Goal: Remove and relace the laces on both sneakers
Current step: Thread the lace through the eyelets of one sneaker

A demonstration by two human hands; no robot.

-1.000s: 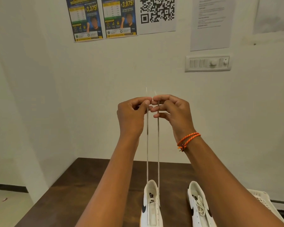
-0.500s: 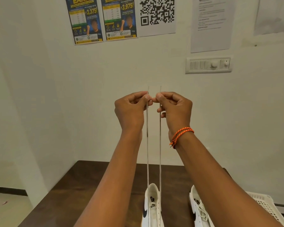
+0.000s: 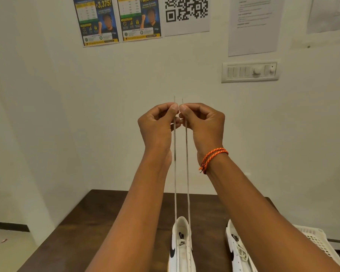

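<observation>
Two white sneakers with black swooshes stand on the dark wooden table (image 3: 98,218). From the left sneaker (image 3: 182,246) a white lace (image 3: 187,173) rises in two taut strands. My left hand (image 3: 158,124) pinches the left strand near its tip, held high in front of the wall. Beside it, thumbs almost touching, my right hand (image 3: 203,122) pinches the right strand; an orange cord bracelet circles that wrist. The two lace tips stick up side by side above my fingers. The right sneaker (image 3: 237,250) still carries its lace and is partly hidden by my right forearm.
A white plastic basket (image 3: 318,240) sits at the table's right edge. The wall right behind the table carries posters, a QR sheet, papers and a switch panel (image 3: 250,71). Floor shows at the lower left.
Both hands have stayed raised with the lace ends and shifted slightly; the two tips now stand closer together and level. The view has dipped a little.
</observation>
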